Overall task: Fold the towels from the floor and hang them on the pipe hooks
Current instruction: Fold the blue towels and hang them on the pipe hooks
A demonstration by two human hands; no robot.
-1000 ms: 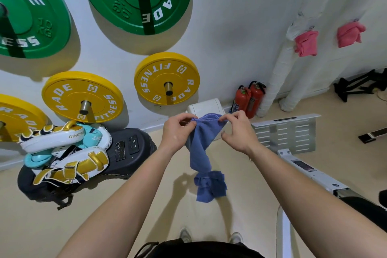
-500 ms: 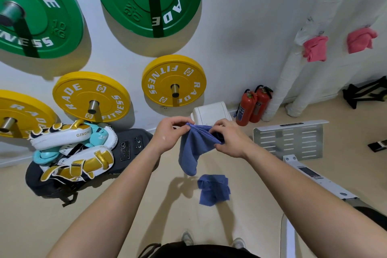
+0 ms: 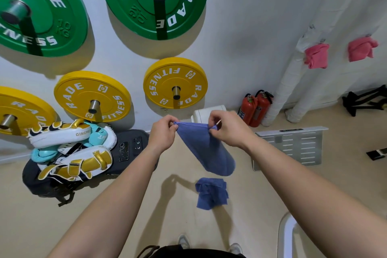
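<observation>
I hold a blue towel up in front of me by its top edge. My left hand pinches its left corner and my right hand pinches its right corner. The towel hangs folded and swings to the right, clear of the floor. A second blue towel lies crumpled on the beige floor just below it. Two pink towels hang on hooks on the white wrapped pipes at the right wall.
Green and yellow weight plates hang on the wall pegs ahead. Boxing pads lie on a dark bag at the left. Two red fire extinguishers stand by the pipes, a white box behind my hands, a metal plate at the right.
My hands have moved apart along the towel's top edge, spreading it. The hanging part has shortened, lifted off the floor towel and swung right.
</observation>
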